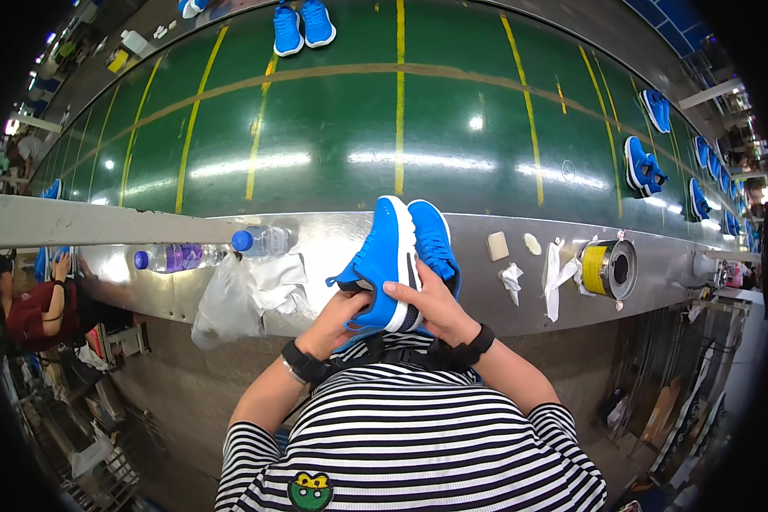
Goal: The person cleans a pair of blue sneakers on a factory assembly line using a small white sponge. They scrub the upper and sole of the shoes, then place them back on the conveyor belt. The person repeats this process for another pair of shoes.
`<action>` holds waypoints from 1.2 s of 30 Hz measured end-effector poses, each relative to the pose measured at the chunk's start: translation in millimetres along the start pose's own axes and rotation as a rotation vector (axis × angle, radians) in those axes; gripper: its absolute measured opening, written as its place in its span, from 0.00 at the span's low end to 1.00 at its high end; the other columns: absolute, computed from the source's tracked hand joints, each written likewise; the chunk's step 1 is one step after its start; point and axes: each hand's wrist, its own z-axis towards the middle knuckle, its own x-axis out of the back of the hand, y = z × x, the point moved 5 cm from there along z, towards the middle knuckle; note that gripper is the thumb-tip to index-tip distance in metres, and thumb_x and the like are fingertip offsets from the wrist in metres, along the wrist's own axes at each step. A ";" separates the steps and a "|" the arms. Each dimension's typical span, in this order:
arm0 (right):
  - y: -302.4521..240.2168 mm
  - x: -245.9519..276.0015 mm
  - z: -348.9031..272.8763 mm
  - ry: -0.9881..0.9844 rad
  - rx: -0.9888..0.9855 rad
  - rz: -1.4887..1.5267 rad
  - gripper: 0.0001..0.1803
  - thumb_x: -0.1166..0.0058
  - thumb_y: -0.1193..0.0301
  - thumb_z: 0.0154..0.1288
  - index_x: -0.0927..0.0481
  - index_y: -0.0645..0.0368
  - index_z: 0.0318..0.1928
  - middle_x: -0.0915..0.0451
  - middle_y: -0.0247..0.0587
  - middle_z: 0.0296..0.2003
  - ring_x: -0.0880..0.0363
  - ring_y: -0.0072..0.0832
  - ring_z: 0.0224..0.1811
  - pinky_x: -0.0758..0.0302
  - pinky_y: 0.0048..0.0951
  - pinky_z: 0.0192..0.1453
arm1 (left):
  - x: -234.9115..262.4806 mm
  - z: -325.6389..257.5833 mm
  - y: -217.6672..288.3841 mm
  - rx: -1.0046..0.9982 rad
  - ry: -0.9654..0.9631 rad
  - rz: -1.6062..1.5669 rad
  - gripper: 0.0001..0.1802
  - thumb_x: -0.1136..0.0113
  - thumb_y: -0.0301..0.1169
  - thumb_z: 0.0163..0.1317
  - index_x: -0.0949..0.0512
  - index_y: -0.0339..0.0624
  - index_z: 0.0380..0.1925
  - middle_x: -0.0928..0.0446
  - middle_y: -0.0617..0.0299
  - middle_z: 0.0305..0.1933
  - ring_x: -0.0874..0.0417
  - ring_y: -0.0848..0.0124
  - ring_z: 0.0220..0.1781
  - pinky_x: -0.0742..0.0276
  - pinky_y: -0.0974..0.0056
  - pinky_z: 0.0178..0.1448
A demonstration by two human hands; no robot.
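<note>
Green conveyor belt (341, 128) with yellow lines runs past a steel ledge (333, 247), carrying pairs of blue shoes along its far side. Close to the body, both hands hold a blue shoe (384, 256) tipped on its side, toe pointing away, white sole edge facing the right hand. The left hand (337, 320) is curled around the heel and collar from below, fingers closed on the fabric. The right hand (431, 307) is wrapped over the sole side, its thumb pressed flat across the white edge. A second blue shoe (435, 243) lies on the ledge just beyond the right hand, touching the held one. Left of the left hand lie a crumpled plastic bag (230, 299) and two water bottles (260, 241); right of the right hand sits a yellow tape roll (606, 269).

Judging by the grip, the shoe is being inspected or pressed. Doing it well means keeping the heel firmly braced and moving the thumb steadily along the sole edge.
</note>
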 end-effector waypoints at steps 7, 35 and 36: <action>2.6 6.0 5.0 0.106 0.057 -0.001 0.47 0.32 0.68 0.52 0.47 0.71 0.66 0.31 0.50 0.55 0.29 0.33 0.56 0.29 0.31 0.59 | -12.2 -45.7 43.0 -0.589 0.143 0.594 0.08 0.43 0.29 0.63 0.25 0.35 0.38 0.24 0.64 0.37 0.26 0.79 0.38 0.29 0.71 0.45; -14.6 314.7 3.2 1.071 0.341 -1.250 0.18 0.39 0.70 0.53 0.28 0.60 0.44 0.29 0.54 0.41 0.30 0.49 0.47 0.33 0.43 0.53 | -18.2 -6.0 -11.2 -0.589 0.392 1.380 0.11 0.41 0.34 0.57 0.25 0.37 0.28 0.23 0.51 0.26 0.23 0.55 0.32 0.35 0.55 0.43; -20.3 315.0 -4.1 1.082 0.383 -1.276 0.19 0.37 0.69 0.52 0.27 0.60 0.43 0.29 0.53 0.40 0.30 0.49 0.46 0.33 0.43 0.51 | -21.1 -11.9 -8.4 -0.564 0.402 1.322 0.12 0.40 0.34 0.57 0.26 0.35 0.27 0.24 0.50 0.25 0.24 0.53 0.29 0.34 0.56 0.38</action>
